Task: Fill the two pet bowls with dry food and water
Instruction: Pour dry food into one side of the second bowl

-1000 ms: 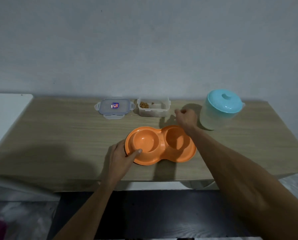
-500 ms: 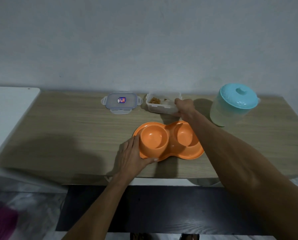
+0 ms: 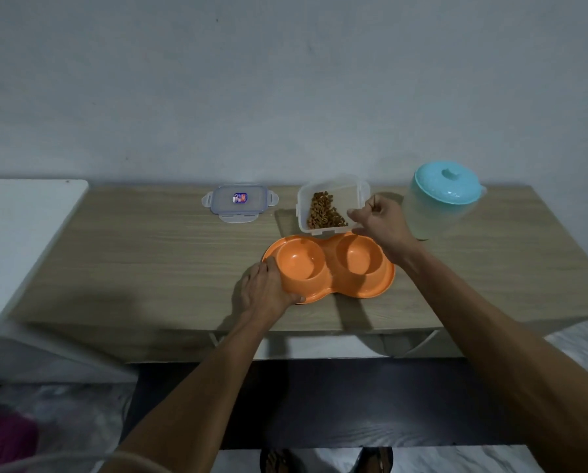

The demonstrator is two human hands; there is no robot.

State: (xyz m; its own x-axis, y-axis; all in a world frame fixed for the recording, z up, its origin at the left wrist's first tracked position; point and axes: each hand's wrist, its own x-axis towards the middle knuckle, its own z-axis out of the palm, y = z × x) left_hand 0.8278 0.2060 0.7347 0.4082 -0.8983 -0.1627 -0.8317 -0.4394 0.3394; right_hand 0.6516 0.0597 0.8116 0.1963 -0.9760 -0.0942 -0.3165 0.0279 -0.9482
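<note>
Tub (image 3: 348,196) now lifted, tipped toward bowls (image 3: 330,278), right hand (image 3: 379,220) gripping its corner. Left hand (image 3: 265,291) clasps rim, steadying. Food step; bowls empty. Next: tip further, pour kibble (image 3: 325,211).

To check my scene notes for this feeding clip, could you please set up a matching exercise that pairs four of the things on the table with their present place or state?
Things
1. double bowl
2. food container
3. container lid
4. jug

States
A. upright at the right end of the table, blue lid on
B. tilted, gripped by the right hand
C. held at its rim by the left hand, both wells empty
D. lying flat, touched by neither hand

Pairs: 1-C, 2-B, 3-D, 4-A
</note>
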